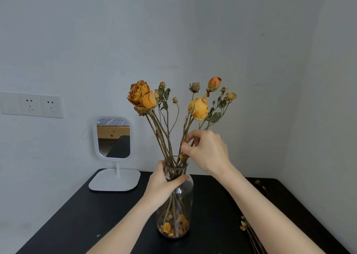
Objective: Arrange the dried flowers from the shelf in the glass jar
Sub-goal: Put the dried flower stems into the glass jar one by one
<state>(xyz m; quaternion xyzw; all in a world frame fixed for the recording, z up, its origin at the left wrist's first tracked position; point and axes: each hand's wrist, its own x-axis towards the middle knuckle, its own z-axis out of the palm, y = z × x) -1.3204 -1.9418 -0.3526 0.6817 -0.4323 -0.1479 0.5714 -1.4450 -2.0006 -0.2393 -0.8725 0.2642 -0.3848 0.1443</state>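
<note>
A clear glass jar (183, 199) stands on the black table (96, 215), with loose orange petals at its bottom. Several dried flowers (143, 97) with orange and yellow heads rise from its mouth and fan out left and right. My left hand (164, 184) grips the jar's neck, thumb across the front. Just above the mouth, my right hand (206, 149) pinches the stems of the right-hand bunch below a yellow rose (199, 108). A few more dried stems (249, 232) lie on the table at the right.
A white stand mirror (114, 137) sits at the table's back left, against the wall. Wall sockets (38, 106) are mounted to the left. Dried petal scraps (258, 183) lie near the back right of the table.
</note>
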